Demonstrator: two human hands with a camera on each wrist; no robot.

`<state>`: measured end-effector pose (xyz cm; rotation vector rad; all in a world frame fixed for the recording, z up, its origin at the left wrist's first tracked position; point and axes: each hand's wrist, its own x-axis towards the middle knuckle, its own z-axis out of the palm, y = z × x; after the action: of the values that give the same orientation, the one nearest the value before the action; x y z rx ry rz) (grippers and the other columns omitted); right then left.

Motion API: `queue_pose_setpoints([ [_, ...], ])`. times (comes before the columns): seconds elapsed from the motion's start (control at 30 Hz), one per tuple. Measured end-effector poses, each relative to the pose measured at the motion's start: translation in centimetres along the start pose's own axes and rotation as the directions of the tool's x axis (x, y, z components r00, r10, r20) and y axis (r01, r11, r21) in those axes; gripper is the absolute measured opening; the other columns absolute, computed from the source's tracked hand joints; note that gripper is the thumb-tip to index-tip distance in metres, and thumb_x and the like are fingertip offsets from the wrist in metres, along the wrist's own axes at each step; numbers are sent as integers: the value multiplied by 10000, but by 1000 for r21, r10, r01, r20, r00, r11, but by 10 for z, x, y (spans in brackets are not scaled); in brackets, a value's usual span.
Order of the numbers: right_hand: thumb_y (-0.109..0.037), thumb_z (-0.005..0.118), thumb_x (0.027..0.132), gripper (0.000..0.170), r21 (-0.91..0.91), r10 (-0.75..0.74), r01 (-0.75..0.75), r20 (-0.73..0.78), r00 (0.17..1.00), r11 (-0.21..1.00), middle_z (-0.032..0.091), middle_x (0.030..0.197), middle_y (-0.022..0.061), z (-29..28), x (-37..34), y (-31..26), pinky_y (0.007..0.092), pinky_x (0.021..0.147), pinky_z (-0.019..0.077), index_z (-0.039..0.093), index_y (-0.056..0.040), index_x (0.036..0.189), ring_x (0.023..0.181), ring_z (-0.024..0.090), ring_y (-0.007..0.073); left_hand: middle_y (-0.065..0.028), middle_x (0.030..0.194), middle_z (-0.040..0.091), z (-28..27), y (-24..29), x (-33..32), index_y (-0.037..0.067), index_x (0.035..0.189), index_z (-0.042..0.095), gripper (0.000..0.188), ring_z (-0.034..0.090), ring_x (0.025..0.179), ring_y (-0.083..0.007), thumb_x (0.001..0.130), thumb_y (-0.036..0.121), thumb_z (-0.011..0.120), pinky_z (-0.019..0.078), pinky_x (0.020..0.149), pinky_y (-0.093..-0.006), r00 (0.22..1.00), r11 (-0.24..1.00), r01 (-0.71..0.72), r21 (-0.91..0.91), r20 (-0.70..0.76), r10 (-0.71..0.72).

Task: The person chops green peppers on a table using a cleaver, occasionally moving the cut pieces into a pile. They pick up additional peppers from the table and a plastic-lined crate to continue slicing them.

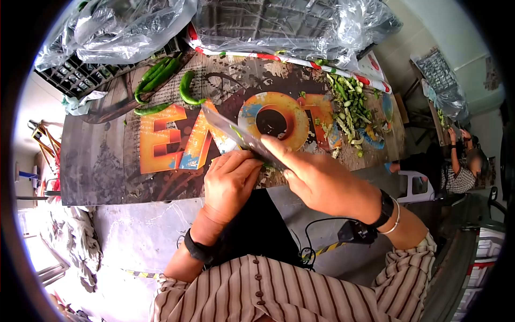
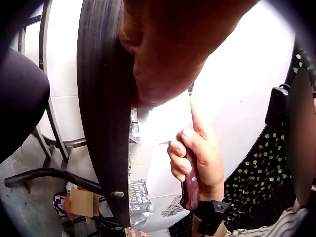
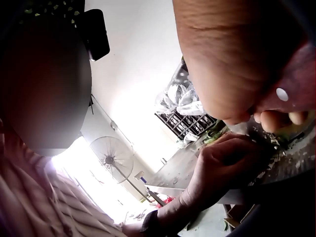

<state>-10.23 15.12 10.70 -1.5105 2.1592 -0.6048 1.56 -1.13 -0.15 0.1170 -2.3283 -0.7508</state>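
My right hand [image 1: 324,180] grips a cleaver, its index finger laid along the broad blade [image 1: 222,123]. The dark red riveted handle [image 2: 190,187] shows in the left wrist view. My left hand [image 1: 230,177] is right beside the blade near the table's front edge, its fingers bent down over a green pepper [image 1: 264,162]. Most of that pepper is hidden by the hands and the blade. A small green piece [image 1: 236,132] clings to the blade's face. Whole long green peppers [image 1: 161,80] lie at the back left, with a curved pepper [image 1: 186,88] beside them.
Chopped green pepper pieces [image 1: 348,107] are heaped on the right of the printed wooden table [image 1: 102,166]. Plastic-covered crates [image 1: 268,27] line its back edge. Another person [image 1: 458,174] sits at the far right, and a fan [image 3: 111,159] stands behind.
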Motion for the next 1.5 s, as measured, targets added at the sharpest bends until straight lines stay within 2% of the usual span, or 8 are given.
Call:
queue_pose_setpoints([
  [0.07, -1, 549, 913, 719, -22, 29, -28, 76, 997, 999, 613, 873, 236, 1, -7, 1, 474, 689, 484, 270, -51, 1575, 741, 624, 415, -40, 975, 706, -1, 2, 1, 94, 924, 750, 171, 673, 915, -265, 757, 60, 774, 531, 827, -369, 1000, 999, 26, -19, 4, -25],
  [0.2, 1, 573, 872, 778, -31, -84, 84, -8, 996, 996, 642, 769, 220, 7, -13, 3, 470, 588, 519, 235, -26, 1573, 652, 650, 392, -40, 972, 707, -2, 1, 1, 96, 919, 754, 168, 672, 922, -264, 756, 59, 774, 530, 826, -369, 999, 999, 46, -18, 18, -46],
  [0.6, -1, 571, 875, 689, -11, -132, 132, -131, 983, 991, 652, 822, 233, 28, 27, 8, 495, 587, 502, 323, -3, 1517, 685, 654, 407, -37, 945, 704, 1, -1, 0, 86, 872, 733, 133, 668, 885, -266, 748, 46, 760, 524, 820, -368, 1000, 999, 29, -46, 4, -29],
  [0.67, -12, 554, 917, 710, 24, -206, 217, -218, 954, 976, 641, 907, 262, 30, 31, 14, 474, 666, 491, 277, -66, 1568, 735, 637, 438, -31, 937, 700, 1, -2, -1, 92, 873, 733, 136, 669, 879, -259, 747, 44, 757, 529, 809, -360, 1000, 999, 18, -35, -23, -19],
  [0.73, -10, 555, 921, 689, 15, 32, -31, -113, 993, 999, 633, 870, 268, 14, 26, 6, 472, 686, 496, 300, -63, 1559, 738, 645, 426, -32, 934, 698, 3, -3, -1, 93, 876, 735, 147, 670, 879, -259, 741, 44, 762, 532, 808, -358, 999, 999, 7, -38, -37, -8],
  [0.93, -3, 552, 922, 691, 73, -45, 57, -168, 985, 996, 640, 1007, 297, 10, 7, 3, 434, 737, 526, 302, -59, 1564, 770, 653, 428, -39, 936, 694, 1, -2, -3, 88, 877, 729, 149, 672, 882, -264, 740, 41, 763, 534, 818, -361, 999, 998, 36, -54, -27, -38],
  [1.03, -23, 571, 891, 758, -8, -101, 100, -64, 993, 995, 652, 844, 248, 15, -2, 2, 497, 609, 508, 241, -51, 1573, 710, 661, 421, -42, 938, 692, 2, -4, -3, 84, 874, 724, 146, 670, 881, -268, 741, 35, 760, 530, 821, -366, 999, 998, 25, -58, -26, -26],
  [1.5, -12, 563, 887, 742, -6, -18, 18, -47, 999, 1000, 650, 818, 228, 18, 11, -7, 500, 598, 496, 257, -32, 1562, 698, 653, 413, -49, 929, 696, 1, -2, -1, 74, 869, 724, 133, 669, 871, -276, 746, 27, 742, 530, 805, -366, 999, 996, 46, -73, -14, -47],
])
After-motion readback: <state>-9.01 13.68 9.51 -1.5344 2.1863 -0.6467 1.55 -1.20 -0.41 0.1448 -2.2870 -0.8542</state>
